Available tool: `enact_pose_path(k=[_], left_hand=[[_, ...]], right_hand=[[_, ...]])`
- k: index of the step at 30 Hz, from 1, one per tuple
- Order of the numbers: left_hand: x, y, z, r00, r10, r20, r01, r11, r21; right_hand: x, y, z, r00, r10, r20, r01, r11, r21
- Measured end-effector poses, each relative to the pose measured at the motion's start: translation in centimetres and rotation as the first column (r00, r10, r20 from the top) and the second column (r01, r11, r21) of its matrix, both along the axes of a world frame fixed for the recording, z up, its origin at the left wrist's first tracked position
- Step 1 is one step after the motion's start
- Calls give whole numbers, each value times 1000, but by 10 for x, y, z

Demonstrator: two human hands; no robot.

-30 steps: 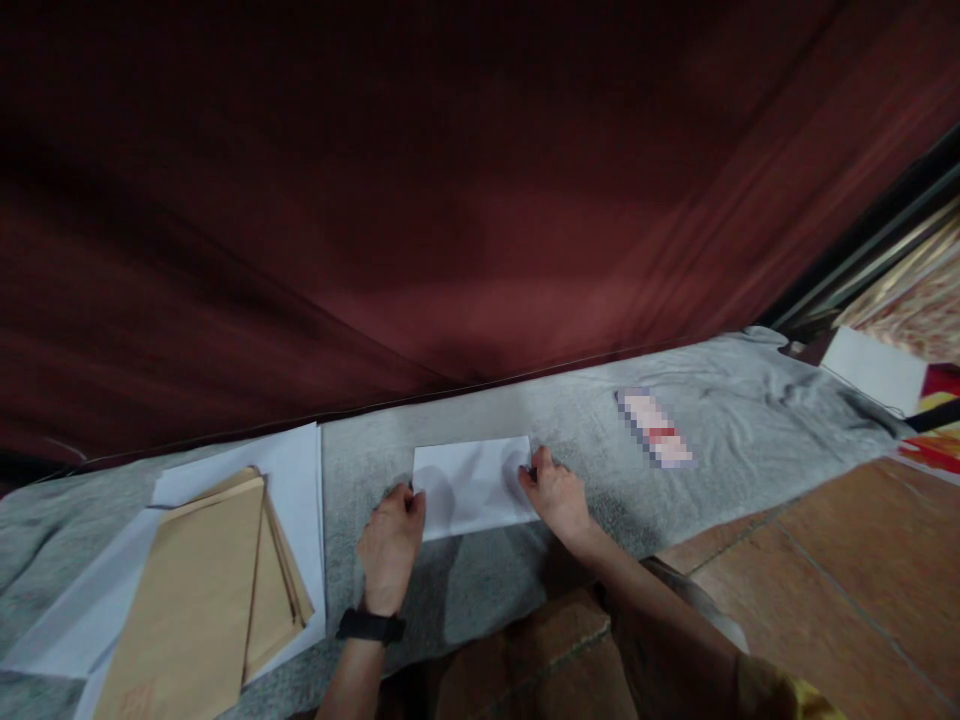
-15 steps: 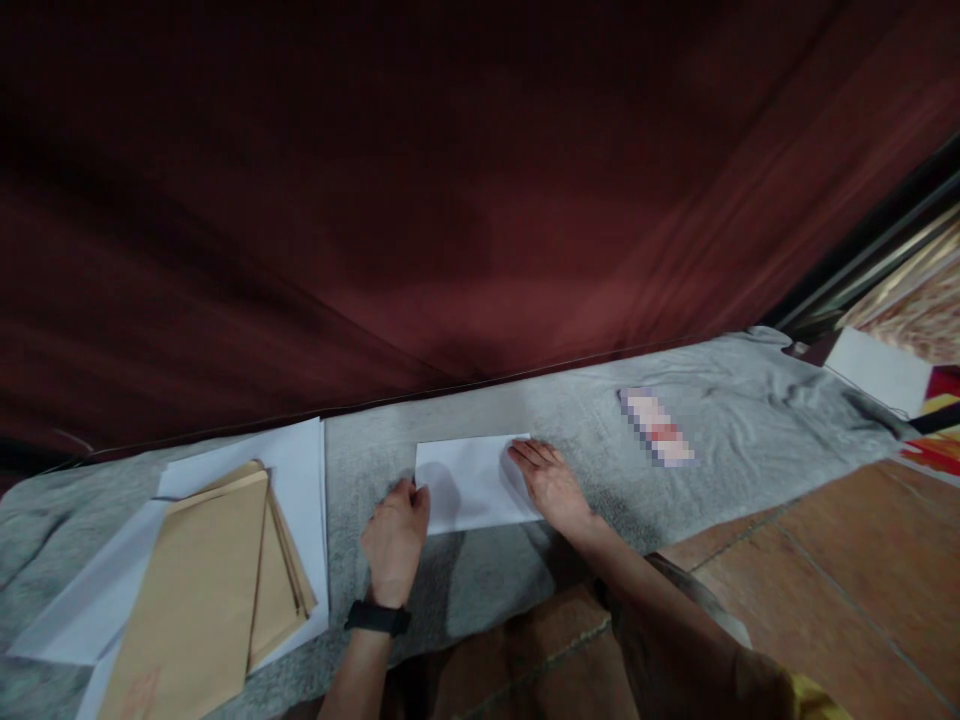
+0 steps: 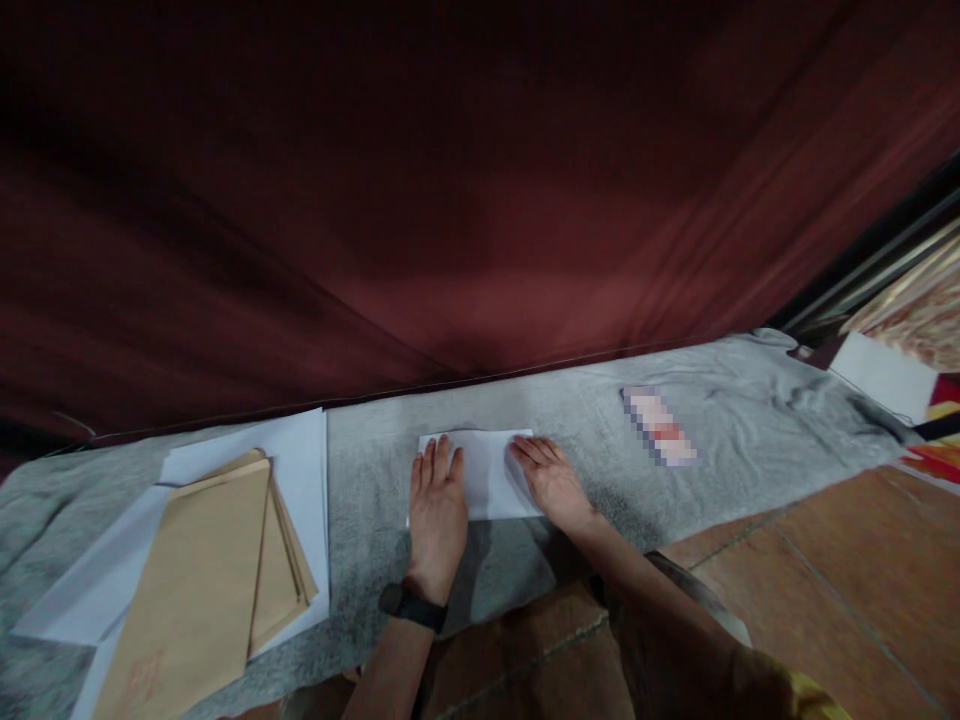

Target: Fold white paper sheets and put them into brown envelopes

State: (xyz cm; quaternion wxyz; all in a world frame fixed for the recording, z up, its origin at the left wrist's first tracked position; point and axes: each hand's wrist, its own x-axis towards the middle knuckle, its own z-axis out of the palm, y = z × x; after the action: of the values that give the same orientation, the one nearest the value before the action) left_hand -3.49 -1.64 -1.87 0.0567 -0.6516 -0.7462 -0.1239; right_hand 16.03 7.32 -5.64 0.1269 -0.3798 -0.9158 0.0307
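Note:
A folded sheet of white paper (image 3: 489, 478) lies on the grey cloth between my hands. My left hand (image 3: 437, 505) rests flat over its left end with the fingers stretched out and a little apart; a dark band circles that wrist. On the right end of the paper lies my right hand (image 3: 553, 484), palm down, its fingers extended. Both palms cover parts of the sheet, so its two ends are partly hidden.
To the left, brown envelopes (image 3: 202, 570) lie fanned on top of white paper sheets (image 3: 300, 480). A blurred-out rectangular object (image 3: 660, 428) lies on the grey cloth (image 3: 750, 430) to the right. A dark red curtain (image 3: 480, 220) hangs behind; floor tiles (image 3: 840, 570) show at lower right.
My left hand has moved from the paper's left edge up and right onto it, its curled fingers now straightened flat. My right hand has stayed almost in place.

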Motion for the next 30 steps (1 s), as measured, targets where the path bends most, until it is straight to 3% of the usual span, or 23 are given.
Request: enact_pose_path(k=[5, 13, 30], left_hand=[[25, 14, -14, 979, -167, 113, 170, 985, -15], [49, 21, -25, 979, -129, 160, 138, 989, -49], [47, 19, -36, 986, -135, 101, 141, 989, -52]], right_hand=[[1, -1, 1, 1000, 1, -14, -1, 1000, 5], [2, -3, 5, 1000, -2, -10, 1, 1000, -25], [2, -5, 8, 999, -22, -42, 18, 995, -100]])
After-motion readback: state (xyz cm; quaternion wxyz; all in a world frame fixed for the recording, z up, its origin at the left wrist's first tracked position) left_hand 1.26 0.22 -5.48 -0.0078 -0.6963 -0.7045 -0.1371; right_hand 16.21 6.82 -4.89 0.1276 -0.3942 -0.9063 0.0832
